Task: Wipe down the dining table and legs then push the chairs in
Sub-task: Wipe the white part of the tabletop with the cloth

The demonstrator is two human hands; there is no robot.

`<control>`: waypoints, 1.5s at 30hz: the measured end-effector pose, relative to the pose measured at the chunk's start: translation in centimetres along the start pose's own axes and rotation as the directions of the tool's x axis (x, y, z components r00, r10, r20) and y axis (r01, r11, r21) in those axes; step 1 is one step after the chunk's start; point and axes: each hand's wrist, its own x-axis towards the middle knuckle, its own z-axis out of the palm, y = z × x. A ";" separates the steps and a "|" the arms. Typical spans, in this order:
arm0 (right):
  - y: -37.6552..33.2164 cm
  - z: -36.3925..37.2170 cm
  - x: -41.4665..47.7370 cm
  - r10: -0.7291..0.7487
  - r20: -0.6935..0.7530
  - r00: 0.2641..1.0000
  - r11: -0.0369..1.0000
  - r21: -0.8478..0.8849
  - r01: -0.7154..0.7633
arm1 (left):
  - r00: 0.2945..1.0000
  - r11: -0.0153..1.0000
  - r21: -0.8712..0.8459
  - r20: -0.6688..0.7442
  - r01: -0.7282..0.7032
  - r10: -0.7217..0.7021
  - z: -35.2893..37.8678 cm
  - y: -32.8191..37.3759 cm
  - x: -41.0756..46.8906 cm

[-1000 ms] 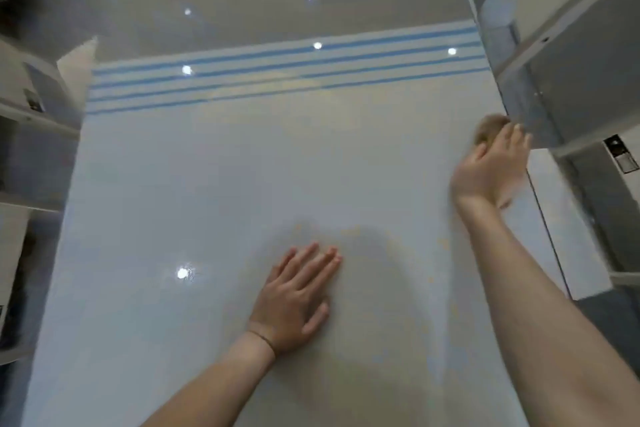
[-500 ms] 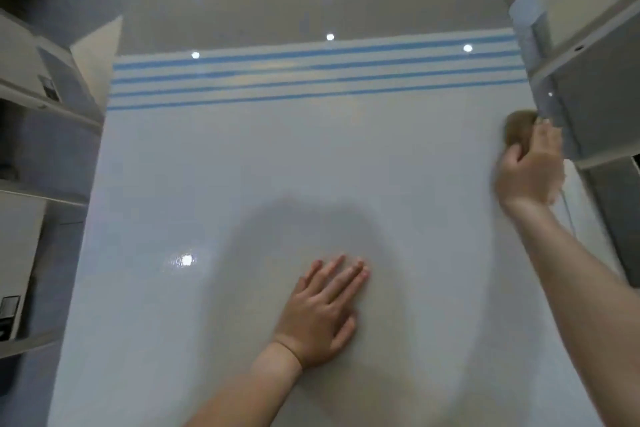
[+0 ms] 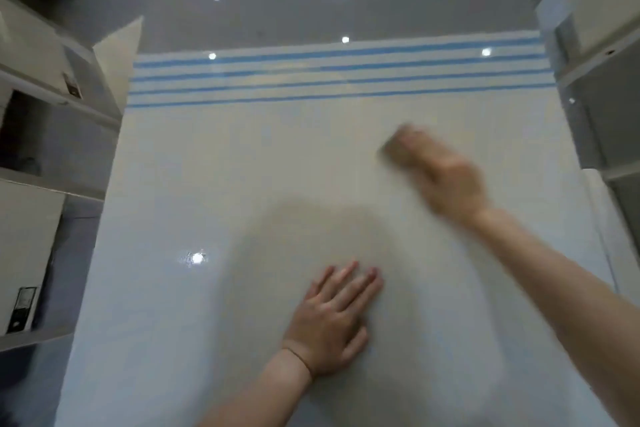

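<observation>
1. Left hand (image 3: 332, 319) lies flat on the white tabletop (image 3: 194, 184), fingers straight, holding nothing.
2. Right hand (image 3: 450, 180) is further out, right of centre, over a brown cloth (image 3: 393, 149) on the tabletop. Motion blur: can't tell whether the fingers grip it or just press.
3. Blue stripes (image 3: 339, 80) cross the tabletop's far end.

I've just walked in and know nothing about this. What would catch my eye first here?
The glossy white table fills the view, with blue stripes across its far end and a bright light reflection towards its left side. The left hand lies flat on it near the front. The right hand, blurred, rests on a brownish wiping pad further back and to the right.
</observation>
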 end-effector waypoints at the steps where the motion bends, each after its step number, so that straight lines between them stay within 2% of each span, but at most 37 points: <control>1: 4.0 -2.2 -0.3 0.261 -0.109 0.959 0.964 -0.031 -0.266 | 1.000 1.000 0.013 -0.004 0.002 -0.002 -0.1 0.0 0.1; 2: 7.1 -4.1 -0.3 0.527 -0.215 0.822 0.842 0.002 -0.539 | 1.000 1.000 0.022 -0.010 0.003 -0.002 -0.1 0.0 0.1; 3: 8.8 -5.1 0.2 0.708 -0.305 0.636 0.681 0.056 -0.731 | 1.000 1.000 0.021 -0.012 0.004 -0.004 -0.1 0.0 0.0; 4: 9.3 -5.3 1.3 0.797 -0.354 0.490 0.549 0.087 -0.831 | 1.000 1.000 0.015 -0.013 0.003 -0.003 -0.1 0.0 0.0; 5: 8.8 -4.7 2.8 0.831 -0.364 0.420 0.484 0.100 -0.870 | 1.000 1.000 0.009 -0.013 -0.001 0.001 -0.1 0.1 0.0; 6: 7.3 -3.5 4.9 0.836 -0.357 0.417 0.480 0.108 -0.870 | 1.000 1.000 0.008 -0.015 -0.001 0.001 -0.1 0.1 0.0; 7: 5.3 -1.9 7.3 0.813 -0.350 0.466 0.528 0.103 -0.843 | 1.000 1.000 0.014 -0.019 0.003 -0.002 0.0 0.1 0.0; 10: -2.7 4.7 13.7 0.638 -0.190 0.746 0.760 0.001 -0.650 | 1.000 1.000 0.008 -0.018 0.013 -0.012 0.0 0.2 0.1; 12: -10.2 8.7 15.2 0.406 -0.049 0.913 0.914 -0.003 -0.406 | 0.999 1.000 0.020 -0.040 -0.014 0.015 0.2 0.1 0.1; 13: -14.0 10.0 14.8 0.243 0.022 0.970 0.970 0.016 -0.244 | 0.998 0.999 0.030 -0.048 -0.030 0.031 0.2 0.1 0.0; 14: -16.7 10.5 14.0 0.058 0.113 0.992 0.997 0.043 -0.063 | 0.999 0.999 0.031 -0.044 -0.030 0.032 0.3 0.1 0.0; 16: -18.1 10.2 11.1 -0.292 0.276 0.916 0.956 0.122 0.267 | 0.999 0.999 0.042 -0.028 -0.015 0.017 0.3 -0.1 -0.1; 17: -16.9 9.4 9.4 -0.396 0.288 0.872 0.916 0.192 0.352 | 1.000 0.999 0.044 -0.025 -0.008 0.009 0.4 -0.1 0.0; 18: -15.0 8.1 7.8 -0.440 0.264 0.858 0.892 0.234 0.386 | 1.000 0.999 0.033 -0.025 0.001 0.000 0.5 0.0 0.0; 19: -12.3 6.6 6.3 -0.407 0.241 0.881 0.906 0.232 0.355 | 1.000 1.000 0.017 -0.024 0.006 -0.005 0.4 0.0 0.0; 20: -9.0 5.2 5.0 -0.299 0.214 0.930 0.946 0.195 0.259 | 1.000 1.000 0.002 -0.026 0.005 -0.005 0.3 0.0 0.0; 22: -1.6 1.1 2.4 0.062 0.075 0.995 0.992 0.108 -0.070 | 0.999 1.000 -0.006 -0.038 0.002 -0.002 0.3 0.0 0.1; 23: 1.8 -1.0 1.0 0.268 -0.032 0.963 0.961 0.087 -0.264 | 0.999 1.000 -0.002 -0.040 0.000 0.000 0.2 0.0 0.1; 24: 4.4 -3.0 -0.5 0.437 -0.133 0.890 0.899 0.074 -0.431 | 0.999 1.000 0.002 -0.037 -0.002 0.002 0.3 -0.1 0.0; 25: 6.2 -4.5 -1.7 0.553 -0.204 0.808 0.831 0.066 -0.552 | 0.999 1.000 0.006 -0.036 -0.002 0.002 0.4 -0.1 0.0; 27: 7.2 -5.1 -3.3 0.687 -0.286 0.668 0.708 0.059 -0.703 | 0.999 1.000 0.009 -0.042 0.001 -0.001 0.4 0.0 0.0; 29: 5.0 -3.8 -4.0 0.732 -0.344 0.589 0.638 0.043 -0.769 | 0.999 1.000 0.001 -0.039 0.006 -0.006 0.3 0.1 -0.1; 30: 2.9 -2.9 -4.5 0.726 -0.357 0.588 0.641 0.042 -0.766 | 0.999 1.000 -0.001 -0.030 0.011 -0.011 0.2 0.1 -0.1; 31: 0.4 -1.8 -5.4 0.695 -0.352 0.627 0.679 0.036 -0.733 | 1.000 1.000 0.000 -0.022 0.016 -0.016 0.1 0.1 -0.1; 33: -5.4 0.2 -9.0 0.537 -0.255 0.804 0.834 0.015 -0.552 | 1.000 1.000 0.005 -0.010 0.023 -0.023 0.1 0.1 -0.1; 35: -11.2 1.0 -14.8 0.264 -0.059 0.963 0.964 -0.002 -0.265 | 1.000 1.000 0.018 -0.013 0.022 -0.022 0.0 0.3 -0.1; 36: -13.2 0.7 -18.0 0.121 0.055 0.991 0.993 -0.001 -0.121 | 1.000 0.999 0.028 -0.023 0.018 -0.018 0.0 0.3 0.0; 38: -14.1 -1.0 -23.3 -0.118 0.245 0.962 0.993 0.039 0.112 | 0.999 0.999 0.039 -0.043 0.011 -0.009 0.0 0.3 0.1; 40: -11.4 -3.4 -26.1 -0.226 0.297 0.928 0.974 0.048 0.222 | 0.999 0.999 0.037 -0.050 0.004 -0.003 0.1 0.3 0.1; 41: -9.4 -4.4 -26.6 -0.178 0.272 0.946 0.984 0.027 0.177 | 0.999 0.999 0.036 -0.051 0.002 0.000 0.1 0.2 0.1; 42: -7.0 -5.2 -26.5 -0.044 0.201 0.979 0.999 -0.001 0.045 | 0.999 0.999 0.034 -0.054 0.001 0.001 0.1 0.2 0.1; 43: -4.7 -5.9 -25.9 0.155 0.083 0.984 0.988 -0.021 -0.154 | 0.998 1.000 0.031 -0.059 0.001 0.001 0.2 0.2 0.1; 44: -3.0 -6.3 -25.0 0.380 -0.064 0.923 0.924 -0.014 -0.382 | 0.998 1.000 0.029 -0.064 0.003 -0.001 0.2 0.1 0.0; 45: -1.7 -6.4 -24.0 0.577 -0.205 0.790 0.809 0.011 -0.588 | 0.998 1.000 0.029 -0.068 0.005 -0.003 0.2 0.1 0.0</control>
